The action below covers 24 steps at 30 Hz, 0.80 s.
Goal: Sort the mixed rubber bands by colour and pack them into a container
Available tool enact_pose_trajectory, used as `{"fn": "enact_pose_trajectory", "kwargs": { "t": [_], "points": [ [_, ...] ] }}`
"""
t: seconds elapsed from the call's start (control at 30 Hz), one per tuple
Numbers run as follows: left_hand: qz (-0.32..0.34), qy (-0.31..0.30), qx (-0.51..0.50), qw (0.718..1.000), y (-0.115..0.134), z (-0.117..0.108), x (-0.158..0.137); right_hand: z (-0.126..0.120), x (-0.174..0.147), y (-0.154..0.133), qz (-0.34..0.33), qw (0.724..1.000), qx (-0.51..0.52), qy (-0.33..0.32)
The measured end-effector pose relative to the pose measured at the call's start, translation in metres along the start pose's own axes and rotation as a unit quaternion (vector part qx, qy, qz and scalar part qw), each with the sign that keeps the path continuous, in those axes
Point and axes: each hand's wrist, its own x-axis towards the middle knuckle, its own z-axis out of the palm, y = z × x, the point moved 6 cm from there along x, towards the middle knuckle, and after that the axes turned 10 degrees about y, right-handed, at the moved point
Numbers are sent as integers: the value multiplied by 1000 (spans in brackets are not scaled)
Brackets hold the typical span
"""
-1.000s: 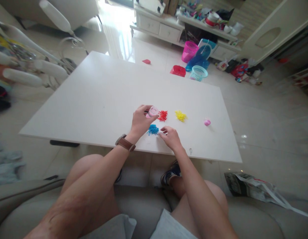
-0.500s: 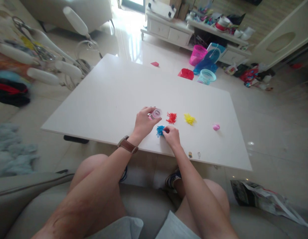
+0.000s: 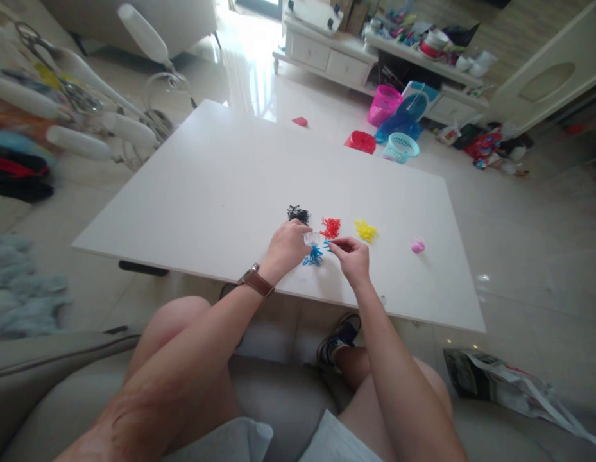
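Observation:
My left hand [image 3: 289, 247] is closed around a small clear plastic container [image 3: 311, 239], its opening tipped toward the right hand. Pinched between the fingertips of my right hand [image 3: 351, 258] are some blue rubber bands [image 3: 327, 245], just right of the container. Below the container lies a pile of blue bands [image 3: 313, 256] on the white table [image 3: 221, 167]. A black pile [image 3: 298, 213] sits beyond the left hand, partly covered by it. Red bands [image 3: 331, 227] and yellow bands [image 3: 366, 230] form two more piles to the right.
A small pink object [image 3: 417, 246] stands toward the table's right side. On the floor past the far edge are a red container [image 3: 360, 142], a light blue basket [image 3: 400, 148] and a pink basket [image 3: 384, 104]. A grey sofa [image 3: 283, 385] is under me.
The left hand has brought the container down and nearer, uncovering the black pile. My right hand has lifted some blue bands off the pile and moved right.

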Motion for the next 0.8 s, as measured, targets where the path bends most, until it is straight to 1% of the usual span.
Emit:
{"fn": "enact_pose_trajectory", "kwargs": {
  "t": [0.07,0.17,0.33,0.47,0.57,0.67,0.73,0.8],
  "points": [
    [21,-11,23,999,4,6,-4,-1,-3,-6,1,1000,27,-13],
    [46,-19,41,998,9,15,-8,-3,-6,-13,-6,999,34,-29],
    [71,-32,62,995,14,24,-10,-6,-8,-15,-29,998,15,-48],
    [73,-59,58,994,20,27,-9,-5,-9,-16,-69,996,-27,-59],
    [73,-68,46,994,23,28,-9,-6,-11,-21,-96,994,-40,-38],
    [68,-68,31,995,24,29,-8,-7,-14,-33,-144,988,-60,-12],
    [56,-66,17,996,23,29,-8,-7,-17,-41,-178,981,-74,-4],
    [37,-66,-1,997,22,29,-8,-8,-19,-45,-197,977,-79,3]
  ]
}}
